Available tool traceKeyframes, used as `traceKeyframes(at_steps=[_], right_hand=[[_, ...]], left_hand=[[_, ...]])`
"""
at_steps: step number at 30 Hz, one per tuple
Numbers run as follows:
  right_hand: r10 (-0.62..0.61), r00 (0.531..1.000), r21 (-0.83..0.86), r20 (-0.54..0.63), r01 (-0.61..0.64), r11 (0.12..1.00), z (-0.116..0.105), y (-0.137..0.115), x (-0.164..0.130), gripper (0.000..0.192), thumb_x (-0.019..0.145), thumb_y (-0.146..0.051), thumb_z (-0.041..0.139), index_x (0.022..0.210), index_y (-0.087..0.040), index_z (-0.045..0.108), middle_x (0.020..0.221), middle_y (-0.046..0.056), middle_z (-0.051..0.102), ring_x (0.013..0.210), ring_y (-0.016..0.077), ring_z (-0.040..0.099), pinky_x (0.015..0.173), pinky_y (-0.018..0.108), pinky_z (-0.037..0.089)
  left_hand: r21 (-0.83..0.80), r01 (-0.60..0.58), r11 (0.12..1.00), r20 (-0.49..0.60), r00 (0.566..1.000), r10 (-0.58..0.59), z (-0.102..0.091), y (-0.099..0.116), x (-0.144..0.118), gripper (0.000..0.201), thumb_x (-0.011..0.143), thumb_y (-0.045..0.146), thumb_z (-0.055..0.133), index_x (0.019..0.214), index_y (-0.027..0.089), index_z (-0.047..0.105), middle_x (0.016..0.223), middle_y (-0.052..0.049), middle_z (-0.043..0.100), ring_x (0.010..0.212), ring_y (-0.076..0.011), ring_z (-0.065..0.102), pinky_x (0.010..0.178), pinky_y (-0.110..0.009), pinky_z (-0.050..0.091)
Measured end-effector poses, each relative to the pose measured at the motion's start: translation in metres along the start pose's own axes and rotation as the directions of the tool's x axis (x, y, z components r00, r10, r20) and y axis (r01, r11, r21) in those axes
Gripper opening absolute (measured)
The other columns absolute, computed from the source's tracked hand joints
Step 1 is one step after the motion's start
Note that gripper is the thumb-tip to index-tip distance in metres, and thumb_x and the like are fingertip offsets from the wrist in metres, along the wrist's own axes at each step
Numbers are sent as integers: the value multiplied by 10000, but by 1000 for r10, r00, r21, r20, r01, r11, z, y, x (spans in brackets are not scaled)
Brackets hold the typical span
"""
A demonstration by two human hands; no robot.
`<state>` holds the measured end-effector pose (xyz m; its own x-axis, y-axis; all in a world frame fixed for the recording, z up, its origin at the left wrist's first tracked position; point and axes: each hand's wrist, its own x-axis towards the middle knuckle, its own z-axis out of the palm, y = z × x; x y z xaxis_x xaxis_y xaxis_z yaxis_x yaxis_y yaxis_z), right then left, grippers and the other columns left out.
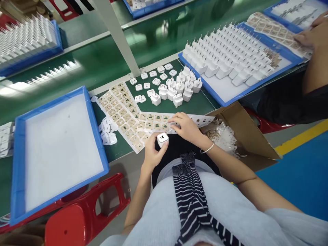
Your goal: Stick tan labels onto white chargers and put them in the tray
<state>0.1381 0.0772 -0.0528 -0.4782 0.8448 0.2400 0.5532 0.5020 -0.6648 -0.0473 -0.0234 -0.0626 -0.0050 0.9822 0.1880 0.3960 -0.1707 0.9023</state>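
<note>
A white USB charger [162, 139] is gripped in my left hand [153, 152], its port side facing up, near the table edge. My right hand [188, 128] lies over a sheet of stickers [153, 120], fingers bent together at its surface. Whether a sticker is between the fingertips is too small to tell. Left of the hand the sheet still carries tan stickers; to the right it is mostly bare backing. Two more sticker sheets [120, 112] lie overlapping to the left. Beyond them stand several white plug chargers [179, 87], pins upward, beside scattered small white covers [156, 81].
A blue-rimmed tray [88, 126] with a white base lies left. Another tray [222, 102] at the right carries rows of chargers. A cardboard box [252, 136] of scraps stands by my right arm. A co-worker's hand [311, 37] is at the far right; a red stool [65, 222] is below left.
</note>
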Motion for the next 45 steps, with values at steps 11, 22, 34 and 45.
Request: traceKeyframes(at_steps=[11,22,34,45], right_hand=[[-189,854,-356,485,390,849,-19,6,42,249,1034,-161,488,984,-117,729,1069,128,700,931,217,596,703,315,399],[-162,704,-428,692,580,693,-30,-15,55,258,953,1,422,1024,-50,665,1009,189,687,883,258,608,586,326,254],[-229,658,-410,717,664,625,-26,-10,60,265,984,-69,405,1003,-41,668,951,192,700,821,248,598,610,326,264],[-341,756,-193,559,518,833,-26,14,62,197,983,-159,475,943,-107,661,905,121,672,787,201,571,707,301,382]], left_hand=[[82,-44,996,0,999,44,3,2,3,226,911,321,645,1104,212,604,1053,-65,714,950,-208,686,854,-350,538],[90,-57,994,-21,998,59,6,5,6,201,914,335,634,1060,208,578,999,-63,704,897,-210,669,820,-354,527],[135,-81,988,-41,995,87,8,6,8,180,908,321,631,1035,204,581,949,-47,683,838,-192,645,777,-328,516],[215,-130,968,-2,991,133,12,5,13,243,933,353,607,1121,204,568,1117,-107,693,1024,-253,664,913,-417,524]])
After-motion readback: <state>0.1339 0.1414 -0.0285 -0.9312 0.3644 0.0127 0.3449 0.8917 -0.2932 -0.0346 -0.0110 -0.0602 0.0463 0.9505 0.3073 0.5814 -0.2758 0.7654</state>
